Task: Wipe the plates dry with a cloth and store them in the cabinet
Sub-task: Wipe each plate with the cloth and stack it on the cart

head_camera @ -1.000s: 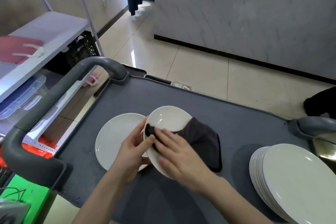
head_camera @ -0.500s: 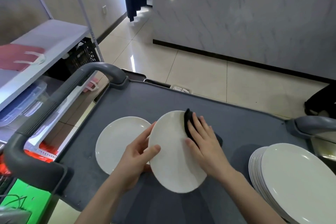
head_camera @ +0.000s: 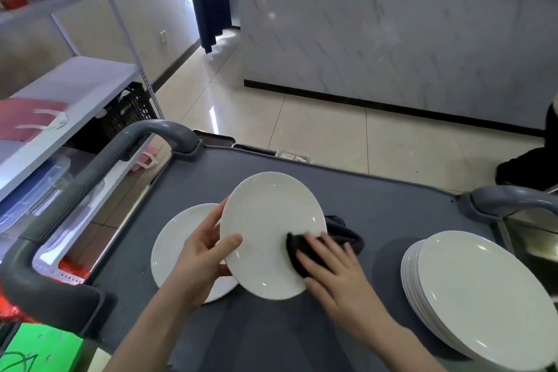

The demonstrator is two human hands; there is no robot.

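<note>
A white plate [head_camera: 265,226] is held tilted above the grey cart top [head_camera: 392,214]. My left hand [head_camera: 202,254] grips its left rim, thumb on the face and fingers behind. With flat fingers, my right hand [head_camera: 332,272] presses a dark cloth [head_camera: 302,251] onto the plate's lower right face; part of the cloth hangs behind the rim. Another white plate [head_camera: 175,244] lies flat on the cart under my left hand. At the cart's right end sits a stack of white plates [head_camera: 471,296].
The cart has grey handles at the left [head_camera: 90,178] and right [head_camera: 513,199]. A white metal shelf rack [head_camera: 75,90] with bins and a black crate stands on the left. Tiled floor and a marble counter front [head_camera: 392,39] lie beyond the cart.
The plate has been turned so its face points more toward me. My right hand with the cloth slid from the plate's upper right edge down to its lower right face.
</note>
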